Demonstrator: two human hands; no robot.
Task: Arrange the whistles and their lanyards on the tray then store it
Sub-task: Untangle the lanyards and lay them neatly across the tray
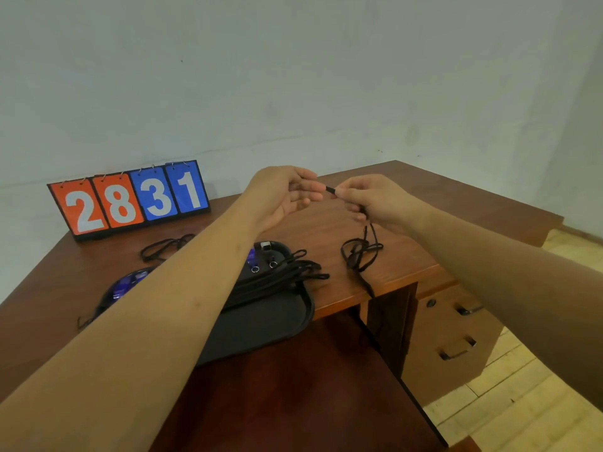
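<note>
A: Right hand (370, 200)?
B: It grips a black lanyard (359, 253). Thumb and forefinger are pinched together on the stiff end piece, and the other fingers are curled round the cord just below. The rest of the cord hangs from the hand, and its loops lie tangled on the desk (326, 231), near the front edge and just right of the tray.

A: Left hand (287, 194)?
B: Raised opposite the right one, palm turned inward, fingers curled. The fingertips are right at that same end piece. Cannot tell whether they pinch it or only touch it.

A: Tray (277, 324)?
B: Black with rounded corners. It sits on the desk under the left forearm, which hides part of it.

A: What's on it?
B: The bundled lanyards (280, 277) lie across the middle, with their ends poking over the right rim. One blue whistle (250, 258) with a metal ring is at the far end. A second blue whistle (125, 285) is at the left end, half hidden by the forearm.

A: Off the tray?
B: A loose lanyard (166, 246) lies on the desk behind the tray. The flip scoreboard (130, 200) stands by the wall and reads 2831. The drawers (456, 337) are below the desk on the right.
</note>
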